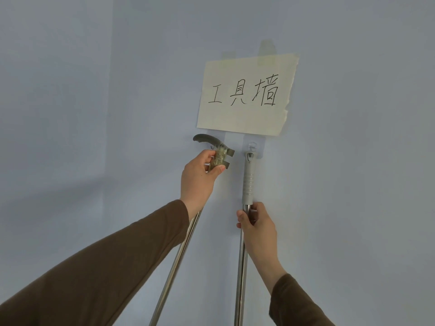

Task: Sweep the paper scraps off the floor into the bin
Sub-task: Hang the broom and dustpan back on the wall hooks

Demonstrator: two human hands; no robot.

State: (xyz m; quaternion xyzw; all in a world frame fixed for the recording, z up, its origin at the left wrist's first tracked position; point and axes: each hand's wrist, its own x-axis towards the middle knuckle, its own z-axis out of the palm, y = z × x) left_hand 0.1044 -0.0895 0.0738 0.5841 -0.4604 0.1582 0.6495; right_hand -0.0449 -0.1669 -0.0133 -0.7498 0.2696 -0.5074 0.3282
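A pale blue-grey wall (94,114) fills the view, with a cream paper sign bearing handwritten characters (247,95) taped above both grips. Two long steel poles hang below it. The person's left hand (202,177) wraps the tape-bound top of the slanted steel pole with the dark curved handle (174,262), just under its hook, probably to lift it free. The right hand (256,222) curls round the upright steel pole (241,267) directly below its grey ribbed grip (249,180), which hangs from a small clear hook (252,145). Scraps, floor and bin lie out of view.
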